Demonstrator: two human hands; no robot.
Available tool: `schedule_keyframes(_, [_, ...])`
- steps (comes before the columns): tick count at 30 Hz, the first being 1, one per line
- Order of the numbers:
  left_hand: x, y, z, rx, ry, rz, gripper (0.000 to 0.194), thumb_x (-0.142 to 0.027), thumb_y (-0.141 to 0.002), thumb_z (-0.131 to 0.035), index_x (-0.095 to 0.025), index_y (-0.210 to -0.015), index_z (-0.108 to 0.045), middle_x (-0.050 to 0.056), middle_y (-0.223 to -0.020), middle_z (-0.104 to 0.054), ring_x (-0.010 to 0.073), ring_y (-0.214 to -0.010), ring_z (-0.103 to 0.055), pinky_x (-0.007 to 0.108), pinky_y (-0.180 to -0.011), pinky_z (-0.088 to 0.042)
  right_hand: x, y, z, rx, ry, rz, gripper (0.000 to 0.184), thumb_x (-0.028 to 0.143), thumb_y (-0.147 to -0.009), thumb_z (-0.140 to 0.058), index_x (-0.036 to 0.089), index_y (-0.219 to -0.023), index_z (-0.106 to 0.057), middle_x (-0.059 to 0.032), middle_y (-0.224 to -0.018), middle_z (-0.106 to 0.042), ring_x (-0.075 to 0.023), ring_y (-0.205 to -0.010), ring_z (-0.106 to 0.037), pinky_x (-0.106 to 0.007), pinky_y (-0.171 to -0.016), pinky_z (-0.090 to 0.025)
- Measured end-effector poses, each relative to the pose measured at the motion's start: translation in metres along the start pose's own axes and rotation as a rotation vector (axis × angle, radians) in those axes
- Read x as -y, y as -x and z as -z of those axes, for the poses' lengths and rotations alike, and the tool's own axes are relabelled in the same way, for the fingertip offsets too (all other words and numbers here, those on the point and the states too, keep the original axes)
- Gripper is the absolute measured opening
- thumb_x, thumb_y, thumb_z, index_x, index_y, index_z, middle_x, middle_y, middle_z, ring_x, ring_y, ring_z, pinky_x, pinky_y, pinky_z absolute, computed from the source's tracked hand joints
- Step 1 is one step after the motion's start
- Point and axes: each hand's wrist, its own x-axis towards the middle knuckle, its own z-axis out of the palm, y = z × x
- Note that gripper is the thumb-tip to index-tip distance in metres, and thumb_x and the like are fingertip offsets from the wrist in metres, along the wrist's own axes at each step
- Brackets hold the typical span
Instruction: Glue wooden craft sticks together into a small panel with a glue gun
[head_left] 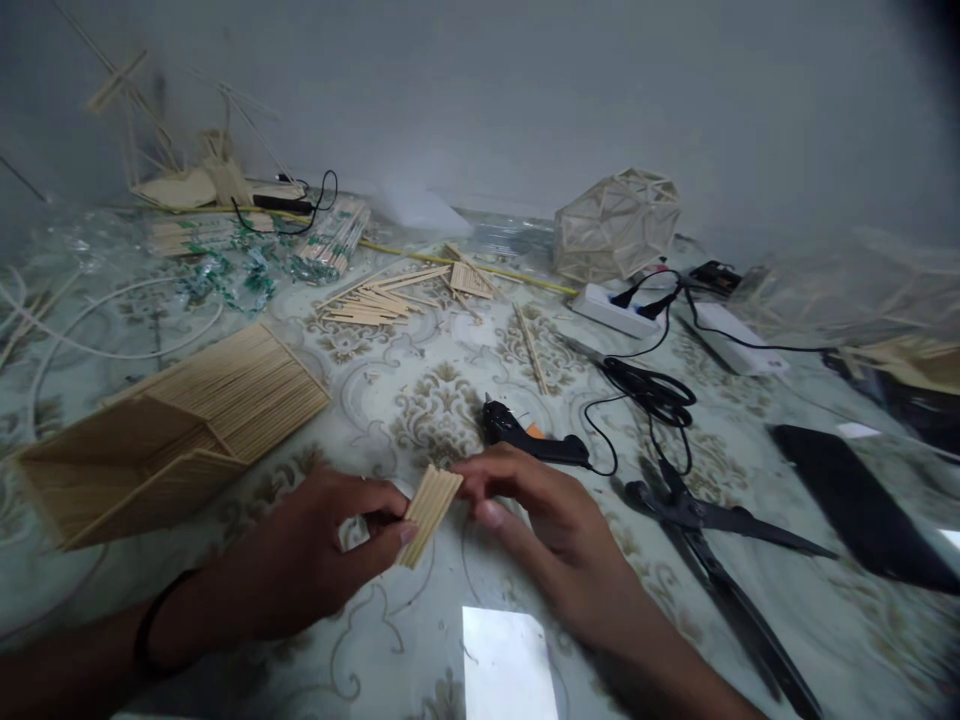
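My left hand [322, 550] pinches a small panel of thin wooden sticks [430, 515], laid side by side, between thumb and fingers. At the panel's upper right corner, the index fingertip of my right hand [540, 530] is at or touching the edge; its thumb stands apart from the panel. To the left lies a larger open box-like piece of wooden sticks [255, 400], tilted on the tablecloth. Just beyond my right hand rests a black hot glue gun [532, 435]. Black scissors [705, 520] lie open to the right.
Loose wooden sticks [375, 303] are scattered farther back. A white power strip [619, 310] with black cables stands before a faceted stick frame [619, 222]. A black phone [862, 505] lies at right. Packaged sticks [330, 238] and a stick windmill-like model [217, 170] sit back left.
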Motion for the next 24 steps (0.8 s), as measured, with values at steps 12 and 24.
schedule_keyframes(12, [-0.0034, 0.0008, 0.0029, 0.033, -0.013, -0.047, 0.025, -0.028, -0.097, -0.065, -0.023, -0.075, -0.074, -0.004, -0.067, -0.074, 0.0150, -0.063, -0.064, 0.026, -0.068, -0.052, 0.0009, -0.0062, -0.0012, 0.048, -0.131, -0.267, 0.035, 0.051, -0.106, -0.072, 0.023, -0.086, -0.076, -0.0004, -0.076, -0.074, -0.0184, -0.073, -0.069, -0.031, -0.070, -0.053])
schedule_keyframes(24, [-0.0033, -0.0016, 0.0044, 0.098, 0.041, -0.029, 0.024, -0.029, -0.091, -0.060, -0.022, -0.068, -0.057, -0.004, -0.063, -0.066, 0.0147, -0.061, -0.059, 0.027, -0.062, -0.046, 0.0050, -0.0092, -0.0025, 0.088, -0.155, -0.330, 0.042, 0.058, -0.102, -0.075, 0.023, -0.080, -0.075, -0.0005, -0.072, -0.073, -0.0176, -0.068, -0.067, -0.030, -0.066, -0.056])
